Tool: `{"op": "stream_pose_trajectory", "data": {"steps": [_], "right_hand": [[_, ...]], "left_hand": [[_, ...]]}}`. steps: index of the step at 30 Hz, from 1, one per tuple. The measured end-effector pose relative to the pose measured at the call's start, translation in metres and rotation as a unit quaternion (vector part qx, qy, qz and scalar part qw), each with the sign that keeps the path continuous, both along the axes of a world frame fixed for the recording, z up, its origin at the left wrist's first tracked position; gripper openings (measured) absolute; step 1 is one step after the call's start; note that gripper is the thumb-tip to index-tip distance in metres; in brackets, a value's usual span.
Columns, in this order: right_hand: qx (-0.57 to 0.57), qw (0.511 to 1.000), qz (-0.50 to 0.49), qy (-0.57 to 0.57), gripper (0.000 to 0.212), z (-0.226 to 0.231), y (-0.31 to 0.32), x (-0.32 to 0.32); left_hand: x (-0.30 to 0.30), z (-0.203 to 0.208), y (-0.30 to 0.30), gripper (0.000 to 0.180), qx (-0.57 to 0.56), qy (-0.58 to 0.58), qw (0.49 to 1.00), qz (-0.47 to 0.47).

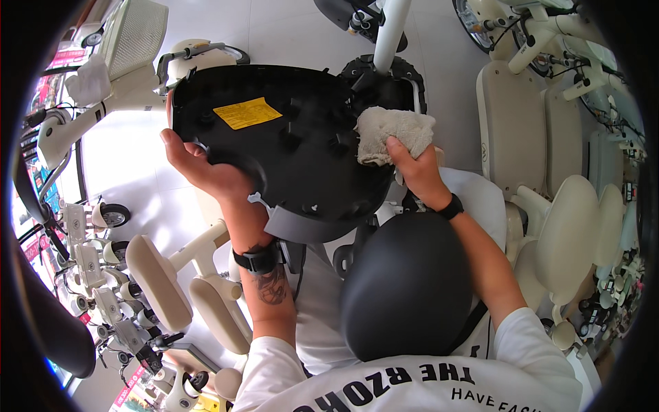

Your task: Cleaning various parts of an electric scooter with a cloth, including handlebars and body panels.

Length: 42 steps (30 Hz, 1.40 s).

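Note:
A large black moulded plastic panel [309,158] is held up in front of me, its inner side facing me and a yellow label [247,113] stuck on it. My left hand [213,172] grips it by the left edge, with some fingers out of sight behind it. In my right hand [420,172] is a folded beige cloth [391,134], pinched under the thumb at the panel's right edge. Whether the cloth presses on the panel I cannot tell. Between my arms, below the panel, is a rounded black saddle [412,288].
Beige seats [511,130] of parked electric bikes line my right side. To the left stand more bikes, one with a white basket [134,41] and another with a beige saddle [158,281]. A white tube [392,34] rises beyond the panel. Pale floor tiles [274,31] lie beneath.

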State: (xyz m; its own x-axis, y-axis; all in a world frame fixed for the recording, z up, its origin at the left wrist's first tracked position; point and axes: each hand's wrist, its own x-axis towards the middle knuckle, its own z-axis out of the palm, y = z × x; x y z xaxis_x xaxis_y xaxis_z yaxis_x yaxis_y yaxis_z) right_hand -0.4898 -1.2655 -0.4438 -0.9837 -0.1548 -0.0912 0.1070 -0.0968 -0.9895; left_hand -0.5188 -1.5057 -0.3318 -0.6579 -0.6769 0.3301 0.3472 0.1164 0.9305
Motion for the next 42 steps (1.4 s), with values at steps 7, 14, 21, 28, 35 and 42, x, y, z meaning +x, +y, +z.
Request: {"op": "stream_pose_trajectory", "data": {"steps": [7, 14, 21, 28, 35, 42], "right_hand": [[0.072, 0.983, 0.161, -0.051, 0.045, -0.007, -0.019, -0.002], [0.176, 0.977, 0.093, 0.072, 0.062, -0.025, -0.013, -0.034], [0.212, 0.969, 0.093, 0.089, 0.061, -0.058, -0.002, -0.105], [0.195, 0.969, 0.11, 0.1, 0.07, -0.088, -0.035, -0.069], [0.089, 0.956, 0.159, 0.23, 0.044, -0.025, -0.079, -0.032], [0.258, 0.863, 0.306, 0.309, 0.041, -0.063, -0.074, -0.047]], "left_hand": [[0.01, 0.009, -0.02, 0.053, 0.083, -0.109, 0.99, -0.017], [0.018, -0.023, -0.048, 0.063, 0.074, -0.147, 0.984, 0.064], [0.032, -0.04, -0.037, 0.067, 0.036, -0.06, 0.984, -0.164], [0.039, -0.058, -0.041, 0.068, 0.085, -0.084, 0.977, -0.174], [0.058, -0.083, -0.039, 0.065, 0.067, -0.113, 0.972, -0.196], [0.055, -0.085, -0.036, 0.062, 0.047, -0.127, 0.968, -0.212]]}}
